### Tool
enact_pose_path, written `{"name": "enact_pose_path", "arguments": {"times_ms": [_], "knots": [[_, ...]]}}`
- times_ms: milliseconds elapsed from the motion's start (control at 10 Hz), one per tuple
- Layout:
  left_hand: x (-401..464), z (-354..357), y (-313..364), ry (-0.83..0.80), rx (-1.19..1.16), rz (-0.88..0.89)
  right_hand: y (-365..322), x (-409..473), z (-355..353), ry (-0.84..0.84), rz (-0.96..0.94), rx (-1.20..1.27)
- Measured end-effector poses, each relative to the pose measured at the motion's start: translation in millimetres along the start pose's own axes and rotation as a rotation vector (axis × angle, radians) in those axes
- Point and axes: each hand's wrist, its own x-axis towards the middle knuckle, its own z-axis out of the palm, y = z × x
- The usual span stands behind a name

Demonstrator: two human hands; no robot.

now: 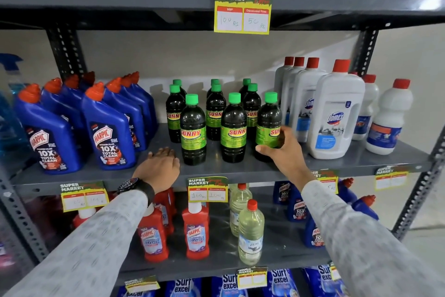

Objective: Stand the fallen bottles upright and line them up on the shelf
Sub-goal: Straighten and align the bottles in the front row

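Several dark Sunny bottles with green caps stand upright in rows on the grey middle shelf. The front row holds three: a left one, a middle one and a right one. My right hand is wrapped around the lower part of the front right bottle, which stands on the shelf. My left hand rests flat, palm down, on the shelf's front edge, just left of the front left bottle and holding nothing. No bottle lies on its side.
Blue Harpic bottles crowd the shelf to the left. White Domex bottles stand to the right. Below are red Harpic bottles and clear bottles. A price tag hangs from the upper shelf.
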Motion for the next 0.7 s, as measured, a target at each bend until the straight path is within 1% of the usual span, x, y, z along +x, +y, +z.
{"name": "enact_pose_path", "arguments": {"times_ms": [100, 200, 400, 600, 700], "knots": [[-0.3, 0.1, -0.2, 0.001, -0.003, 0.003, 4.0, 3.0, -3.6, -0.061, 0.007, 0.028], [-0.2, 0.6, -0.9, 0.000, -0.002, 0.002, 5.9, 2.9, -3.3, -0.045, 0.015, 0.022], [1.2, 2.7, -2.3, 0.007, -0.005, 0.002, -3.8, -6.4, 8.3, 0.155, 0.030, -0.044], [1.6, 3.3, -3.0, 0.016, -0.002, 0.001, -3.1, -8.1, 9.0, 0.192, 0.023, -0.098], [-5.0, -0.7, 0.5, 0.047, -0.045, 0.010, -4.5, -16.1, 9.1, 0.205, 0.003, -0.139]]}}
